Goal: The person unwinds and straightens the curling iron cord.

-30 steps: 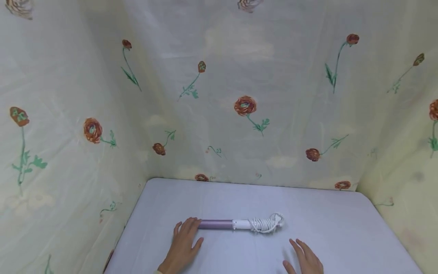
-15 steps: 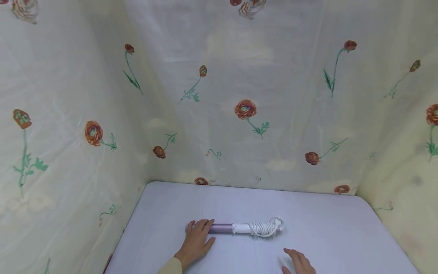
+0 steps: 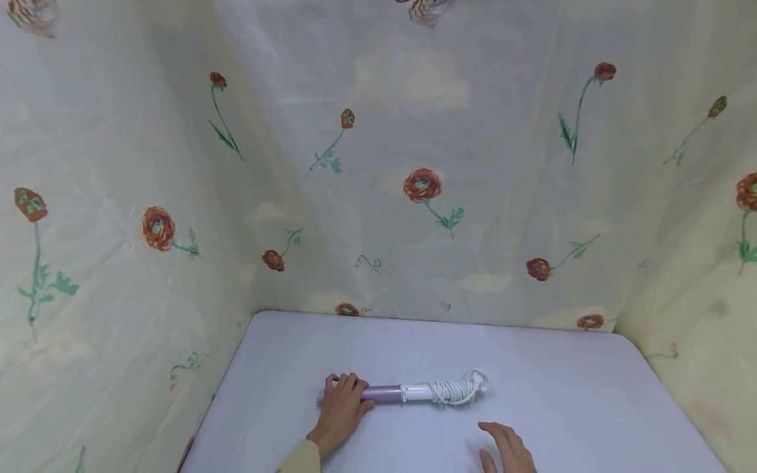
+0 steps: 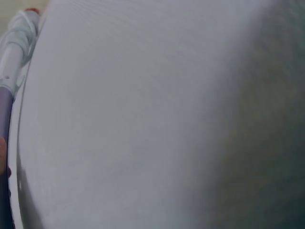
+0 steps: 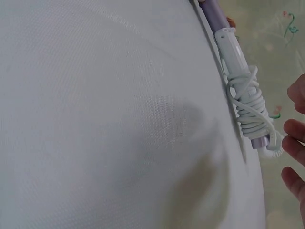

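Note:
A slim hair iron [image 3: 384, 394] lies crosswise on the white table, with a purple body to the left and a white section to the right. White cord [image 3: 454, 392] is wound round its right end. In the head view my left hand [image 3: 343, 410] grips the purple part, thumb on the near side, and hides some of it. The left wrist view catches the iron [image 4: 5, 112] along its left edge, with one fingertip [image 4: 2, 155] on it. My right hand [image 3: 507, 450] is held nearer to me, fingers relaxed and apart from the corded end [image 5: 252, 114].
The white table [image 3: 568, 387] has rounded far corners. Pale cloth printed with flowers [image 3: 422, 185] hangs behind it and on both sides. A shadow falls on the tabletop near my right hand.
My left hand has slid right along the purple body and its fingers have curled round it. My right hand has shifted a little left and toward me.

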A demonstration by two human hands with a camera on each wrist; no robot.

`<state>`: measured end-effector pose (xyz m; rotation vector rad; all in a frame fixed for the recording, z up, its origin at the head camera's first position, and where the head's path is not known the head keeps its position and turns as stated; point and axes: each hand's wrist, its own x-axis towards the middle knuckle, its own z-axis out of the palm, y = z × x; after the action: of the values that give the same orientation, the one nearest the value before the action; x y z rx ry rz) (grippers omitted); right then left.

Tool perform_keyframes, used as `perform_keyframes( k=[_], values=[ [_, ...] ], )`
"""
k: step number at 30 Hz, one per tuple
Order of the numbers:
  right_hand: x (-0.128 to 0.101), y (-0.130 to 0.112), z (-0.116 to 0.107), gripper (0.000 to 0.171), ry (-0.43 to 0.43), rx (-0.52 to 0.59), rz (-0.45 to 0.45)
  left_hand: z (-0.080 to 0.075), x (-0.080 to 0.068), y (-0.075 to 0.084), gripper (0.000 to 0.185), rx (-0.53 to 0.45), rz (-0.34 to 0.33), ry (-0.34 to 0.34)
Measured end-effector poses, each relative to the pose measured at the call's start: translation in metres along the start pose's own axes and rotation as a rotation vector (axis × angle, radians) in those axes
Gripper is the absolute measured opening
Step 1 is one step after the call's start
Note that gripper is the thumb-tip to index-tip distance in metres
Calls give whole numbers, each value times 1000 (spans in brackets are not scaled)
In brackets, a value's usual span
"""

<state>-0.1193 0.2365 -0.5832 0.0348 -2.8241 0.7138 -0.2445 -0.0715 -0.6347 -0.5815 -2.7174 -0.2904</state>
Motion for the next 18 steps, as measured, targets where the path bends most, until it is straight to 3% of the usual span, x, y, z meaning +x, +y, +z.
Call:
perform_keyframes(
  k=[7, 14, 18],
  values=[
    [2, -1, 6, 35, 40, 30, -86, -22, -2, -6, 36, 5, -3, -15],
    [5, -6, 7, 36, 88, 68, -149, -55, 4, -6, 36, -48, -16, -36],
    [3, -9, 7, 39, 104, 71, -169, -71, 7, -4, 36, -58, -3, -12]
  ],
)
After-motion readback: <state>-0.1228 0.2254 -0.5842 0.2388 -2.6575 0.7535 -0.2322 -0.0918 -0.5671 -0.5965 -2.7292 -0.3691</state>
